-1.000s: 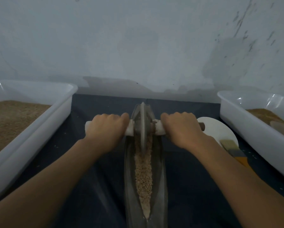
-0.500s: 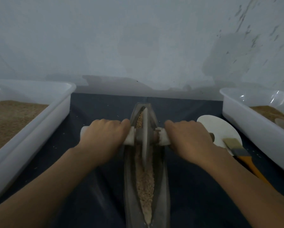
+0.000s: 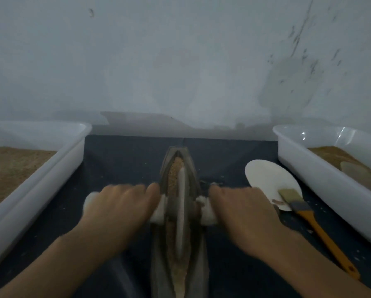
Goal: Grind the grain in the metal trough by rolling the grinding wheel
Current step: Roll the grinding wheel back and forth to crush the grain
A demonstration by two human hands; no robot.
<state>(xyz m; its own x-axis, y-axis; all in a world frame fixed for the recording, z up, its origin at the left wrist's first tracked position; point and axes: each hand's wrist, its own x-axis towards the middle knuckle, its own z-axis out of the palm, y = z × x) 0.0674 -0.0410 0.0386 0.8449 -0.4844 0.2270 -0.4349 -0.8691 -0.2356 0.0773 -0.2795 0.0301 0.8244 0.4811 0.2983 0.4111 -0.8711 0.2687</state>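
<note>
A narrow boat-shaped metal trough (image 3: 193,168) runs away from me down the middle of the dark mat. Tan grain (image 3: 174,173) lies along its groove. The thin grinding wheel (image 3: 181,211) stands upright in the groove near the trough's middle, on a cloth-wrapped axle (image 3: 157,214). My left hand (image 3: 120,209) grips the axle's left end and my right hand (image 3: 242,214) grips its right end, knuckles up. Both hands are blurred by motion.
A white tub (image 3: 40,177) of brown grain stands at the left. Another white tub (image 3: 322,177) with brown meal stands at the right. A white disc (image 3: 266,179) and an orange-handled brush (image 3: 309,218) lie between the trough and the right tub. A grey wall is close behind.
Both hands have pulled the wheel toward me along the trough, from its far end to about its middle. Grain at the far end is now uncovered.
</note>
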